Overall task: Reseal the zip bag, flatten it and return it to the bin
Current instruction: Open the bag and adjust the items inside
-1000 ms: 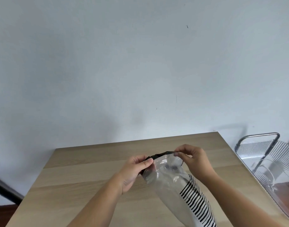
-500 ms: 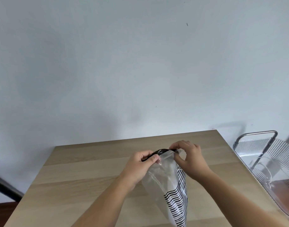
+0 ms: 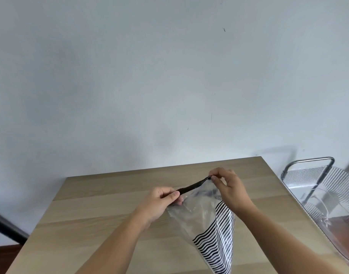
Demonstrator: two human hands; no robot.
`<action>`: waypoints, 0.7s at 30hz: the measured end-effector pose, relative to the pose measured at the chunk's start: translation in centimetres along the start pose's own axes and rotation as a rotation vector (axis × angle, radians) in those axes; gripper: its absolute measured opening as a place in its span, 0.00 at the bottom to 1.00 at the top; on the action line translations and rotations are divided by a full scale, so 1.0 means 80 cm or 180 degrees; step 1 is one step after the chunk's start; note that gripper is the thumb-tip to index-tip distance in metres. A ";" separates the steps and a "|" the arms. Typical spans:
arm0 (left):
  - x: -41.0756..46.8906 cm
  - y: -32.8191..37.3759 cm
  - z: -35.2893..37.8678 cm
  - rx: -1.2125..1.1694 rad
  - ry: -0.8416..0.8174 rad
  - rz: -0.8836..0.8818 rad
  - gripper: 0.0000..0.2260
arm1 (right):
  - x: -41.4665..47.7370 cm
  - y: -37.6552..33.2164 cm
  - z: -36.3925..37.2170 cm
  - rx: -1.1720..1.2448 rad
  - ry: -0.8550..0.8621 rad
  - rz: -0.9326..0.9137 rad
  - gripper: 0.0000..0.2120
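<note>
Left hand [image 3: 159,202] and right hand [image 3: 230,186] pinch the striped, unlabelled zip bag's [image 3: 207,220] black seal.

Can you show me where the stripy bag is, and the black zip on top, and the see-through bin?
stripy bag [image 3: 215,232], head view, striped lower part.
black zip [image 3: 193,187], head view, middle of the strip.
see-through bin [image 3: 316,175], head view, ribbed back wall.
</note>
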State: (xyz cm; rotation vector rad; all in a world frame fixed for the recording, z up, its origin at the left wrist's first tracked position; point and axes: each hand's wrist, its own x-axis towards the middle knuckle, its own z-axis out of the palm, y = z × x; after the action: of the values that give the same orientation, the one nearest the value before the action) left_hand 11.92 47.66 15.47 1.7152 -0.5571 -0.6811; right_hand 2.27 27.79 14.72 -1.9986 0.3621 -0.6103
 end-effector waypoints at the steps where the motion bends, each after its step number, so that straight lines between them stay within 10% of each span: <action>1: 0.001 -0.002 -0.003 0.0205 -0.0025 -0.0029 0.14 | 0.004 -0.003 -0.003 0.0047 -0.0259 0.0063 0.13; 8: 0.010 0.012 0.028 0.0863 0.0032 0.0173 0.03 | 0.011 -0.013 0.002 -0.0744 -0.0767 -0.0129 0.12; 17: 0.009 0.027 0.051 0.0424 0.0180 0.0216 0.11 | -0.014 0.017 0.009 -0.1419 0.0000 -0.0752 0.08; 21: 0.010 0.029 0.048 0.0125 0.0009 0.0131 0.12 | -0.015 0.017 0.013 -0.0519 0.0471 -0.0331 0.18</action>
State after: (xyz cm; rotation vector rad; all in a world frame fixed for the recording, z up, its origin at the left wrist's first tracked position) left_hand 9.80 43.89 16.89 1.7363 -0.6058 -0.6420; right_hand 1.86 28.50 12.77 -2.1439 0.4101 -0.8198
